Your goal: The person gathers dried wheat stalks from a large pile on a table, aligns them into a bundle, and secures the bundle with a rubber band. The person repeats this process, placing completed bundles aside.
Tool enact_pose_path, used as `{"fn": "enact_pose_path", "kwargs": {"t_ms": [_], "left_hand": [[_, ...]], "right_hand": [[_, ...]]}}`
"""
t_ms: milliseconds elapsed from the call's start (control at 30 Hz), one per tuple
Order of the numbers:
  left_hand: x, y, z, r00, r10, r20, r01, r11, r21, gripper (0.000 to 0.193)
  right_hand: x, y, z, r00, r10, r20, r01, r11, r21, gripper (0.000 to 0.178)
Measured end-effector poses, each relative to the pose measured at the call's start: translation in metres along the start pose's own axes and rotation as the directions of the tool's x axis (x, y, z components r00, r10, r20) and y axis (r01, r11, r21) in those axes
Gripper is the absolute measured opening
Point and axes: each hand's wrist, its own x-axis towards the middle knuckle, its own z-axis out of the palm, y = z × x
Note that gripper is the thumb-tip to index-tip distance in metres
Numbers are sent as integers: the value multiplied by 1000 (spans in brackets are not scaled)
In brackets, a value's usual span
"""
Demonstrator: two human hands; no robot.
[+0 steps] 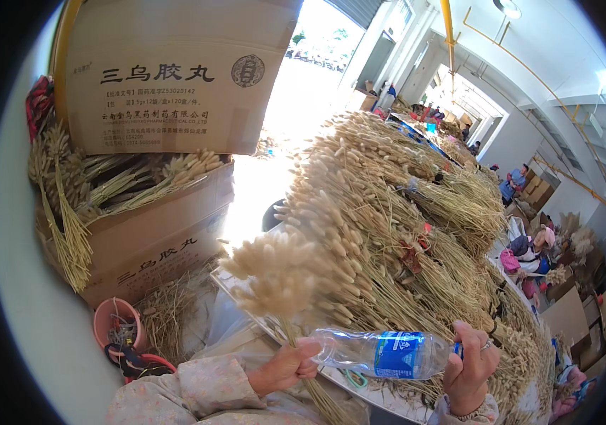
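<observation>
My left hand [282,368] is closed round the stems of a bunch of dried fluffy grass [269,273]; its pale heads point up and away and are a little blurred. My right hand [472,365] grips a clear plastic bottle [345,350] with a blue label at its blue-capped end. Lying sideways, the bottle reaches across to my left hand, and its base sits against or just behind those fingers; I cannot tell which. A green looped handle [355,379] shows below the bottle on the table [335,379].
A big heap of dried grass bundles [388,212] covers the table ahead and right. At left, an open cardboard box [154,234] holds more grass. A pink bucket [115,319] stands below it, beside loose straw [168,312]. Several people are farther off at right.
</observation>
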Motion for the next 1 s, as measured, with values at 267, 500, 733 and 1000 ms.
{"fn": "enact_pose_path", "kwargs": {"t_ms": [267,500,733,1000], "left_hand": [[-2,6,-7,1000,19,7,-19,1000,-22,39],[-2,5,-11,999,6,32,-5,1000,-16,42],[-2,5,-9,999,-1,47,2,1000,-20,41],[-1,8,-7,998,10,55,-8,999,-53,35]], "right_hand": [[22,-15,2,961,-127,-247,153,984,90,37],[5,-22,-34,988,112,102,-136,954,266,25],[12,-35,-30,924,355,144,-383,870,309,39],[20,-41,-41,873,410,264,-467,858,213,27]]}}
